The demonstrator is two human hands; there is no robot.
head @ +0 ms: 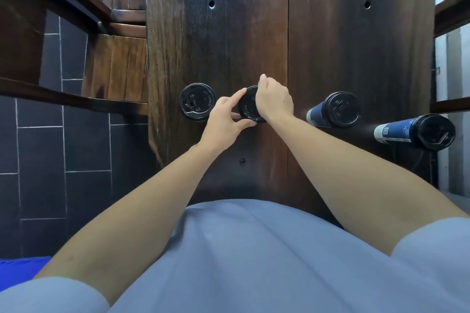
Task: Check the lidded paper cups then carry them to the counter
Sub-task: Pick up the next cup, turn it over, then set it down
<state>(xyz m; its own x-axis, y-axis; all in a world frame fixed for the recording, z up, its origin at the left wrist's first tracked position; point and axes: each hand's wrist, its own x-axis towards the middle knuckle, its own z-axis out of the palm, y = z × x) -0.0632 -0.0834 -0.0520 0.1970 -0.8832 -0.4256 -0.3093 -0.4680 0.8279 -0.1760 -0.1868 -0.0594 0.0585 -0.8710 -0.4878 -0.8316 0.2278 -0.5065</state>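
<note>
A person in a pale blue shirt [254, 249] stands at the end of a dark wooden table [229, 33] and works on one of four lidded paper cups, seen from directly overhead. Both hands close on the second cup [248, 105], the only one being handled: the left hand [226, 119] pinches the near-left edge of its black lid between thumb and extended forefinger, while the right hand [274, 100] curls over the lid's far-right side, fingers wrapped down around the rim. Whether the lid is being pressed down or merely tested cannot be told from this angle.

Just beyond the left hand's knuckles stands the leftmost cup [197, 105], untouched, its sip-hole lid facing up. To the outside of the right forearm stand two navy cups: the third cup [335, 109] near the wrist, and the fourth cup [422, 132] further out by the table's edge, its lid tab apparently raised.

By the look of it the job is in its checking stage. All four cups sit on the table in a rough row, none lifted, and no counter is in sight. The carrying appears to be entirely ahead, and at least some cups likely await inspection.
</note>
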